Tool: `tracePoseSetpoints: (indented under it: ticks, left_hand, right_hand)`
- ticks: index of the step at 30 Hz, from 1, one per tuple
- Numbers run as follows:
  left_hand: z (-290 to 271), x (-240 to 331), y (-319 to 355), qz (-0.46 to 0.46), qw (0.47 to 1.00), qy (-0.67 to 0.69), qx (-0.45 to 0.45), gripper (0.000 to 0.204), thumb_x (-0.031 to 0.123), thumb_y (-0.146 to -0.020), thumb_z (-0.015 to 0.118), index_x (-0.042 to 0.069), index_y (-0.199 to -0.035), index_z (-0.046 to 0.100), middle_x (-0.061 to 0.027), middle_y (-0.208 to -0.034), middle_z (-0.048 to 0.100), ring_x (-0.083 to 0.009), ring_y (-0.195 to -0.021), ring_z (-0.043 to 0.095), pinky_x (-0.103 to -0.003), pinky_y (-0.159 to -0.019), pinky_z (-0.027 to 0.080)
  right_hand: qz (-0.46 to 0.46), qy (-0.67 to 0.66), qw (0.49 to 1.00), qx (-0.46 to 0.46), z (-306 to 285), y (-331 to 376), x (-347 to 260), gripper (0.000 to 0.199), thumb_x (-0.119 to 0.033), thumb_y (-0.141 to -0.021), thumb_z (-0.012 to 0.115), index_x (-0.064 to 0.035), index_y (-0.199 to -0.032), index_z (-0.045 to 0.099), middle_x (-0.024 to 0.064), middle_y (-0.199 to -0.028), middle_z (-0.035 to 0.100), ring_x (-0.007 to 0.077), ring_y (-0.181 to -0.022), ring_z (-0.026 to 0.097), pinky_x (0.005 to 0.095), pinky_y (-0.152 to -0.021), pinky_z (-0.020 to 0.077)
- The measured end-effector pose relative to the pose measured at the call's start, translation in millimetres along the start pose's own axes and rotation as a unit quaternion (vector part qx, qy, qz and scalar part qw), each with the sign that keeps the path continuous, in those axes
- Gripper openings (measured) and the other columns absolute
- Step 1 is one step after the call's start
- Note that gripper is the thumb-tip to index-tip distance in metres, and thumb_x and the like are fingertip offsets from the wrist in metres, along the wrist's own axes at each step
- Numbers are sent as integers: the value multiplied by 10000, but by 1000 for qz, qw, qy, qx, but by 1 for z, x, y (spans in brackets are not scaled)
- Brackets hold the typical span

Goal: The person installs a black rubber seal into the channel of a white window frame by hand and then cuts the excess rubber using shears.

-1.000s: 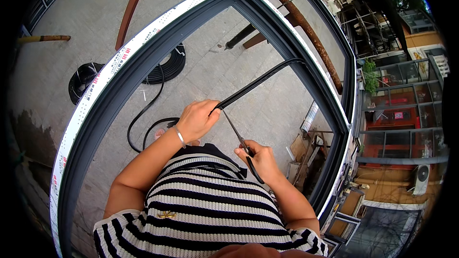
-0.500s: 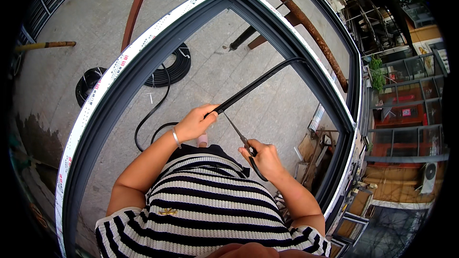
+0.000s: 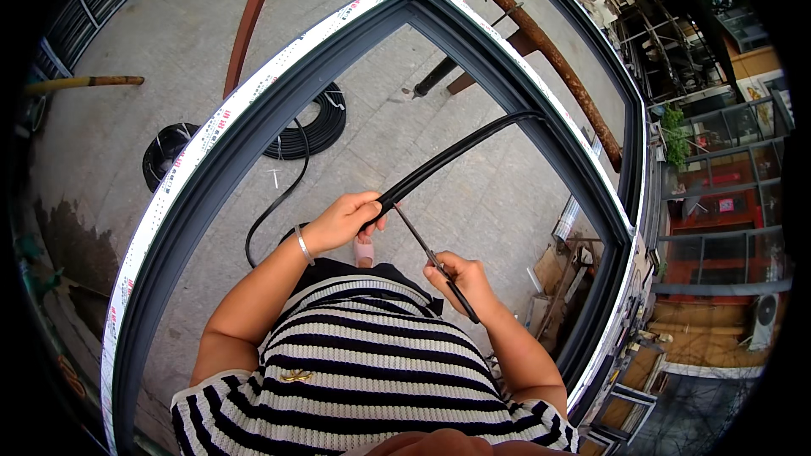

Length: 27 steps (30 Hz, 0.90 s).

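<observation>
Strip (image 3: 439, 158) newly bowed, frame (image 3: 211, 131) red-lettered

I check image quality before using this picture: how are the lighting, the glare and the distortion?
Head view: soft, even light on the floor, no hard shadow there; head view: thin shine along the strip; head view: fisheye bends the frame, corners black.

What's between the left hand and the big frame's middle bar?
In the head view, a black rubber strip runs from the left hand to the middle bar, above grey paving.
</observation>
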<state>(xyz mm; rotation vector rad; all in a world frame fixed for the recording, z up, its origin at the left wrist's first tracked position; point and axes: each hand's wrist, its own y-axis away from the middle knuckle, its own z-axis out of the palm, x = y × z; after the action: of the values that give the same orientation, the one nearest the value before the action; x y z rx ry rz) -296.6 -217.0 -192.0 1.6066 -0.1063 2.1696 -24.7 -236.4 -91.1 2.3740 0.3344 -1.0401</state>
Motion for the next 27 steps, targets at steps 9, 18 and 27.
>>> tracePoseSetpoints:
  ticks: [9, 18, 27]
  left_hand:
    - [-5, 17, 5, -30, 997, 74, 9, 348, 124, -1052, 427, -23, -1285, 640, -4, -864, 619, -65, -703, 555, -230, -643, 488]
    - [-5, 18, 5, -28, 998, -1, 56, 214, 163, -1044, 542, 18, -1123, 677, -4, -837, 654, -68, -689, 572, -226, -643, 475]
    - [-13, 6, 8, -25, 995, -38, 86, 219, 220, -1038, 602, 13, -1065, 670, -25, -843, 684, -73, -687, 594, -222, -645, 477]
  right_hand:
    - [-3, -13, 998, -64, -29, -4, 12, 209, -218, -949, 760, -24, -1003, 704, -8, -638, 531, 63, -595, 445, 264, -537, 378]
    - [-61, -13, 996, -64, -40, -23, 31, 262, -228, -914, 799, -18, -1043, 712, 26, -655, 538, 85, -597, 460, 270, -550, 401]
    - [-86, -4, 991, -100, -58, -47, 39, 286, -225, -909, 804, -3, -1063, 709, 24, -661, 546, 89, -606, 465, 272, -561, 406]
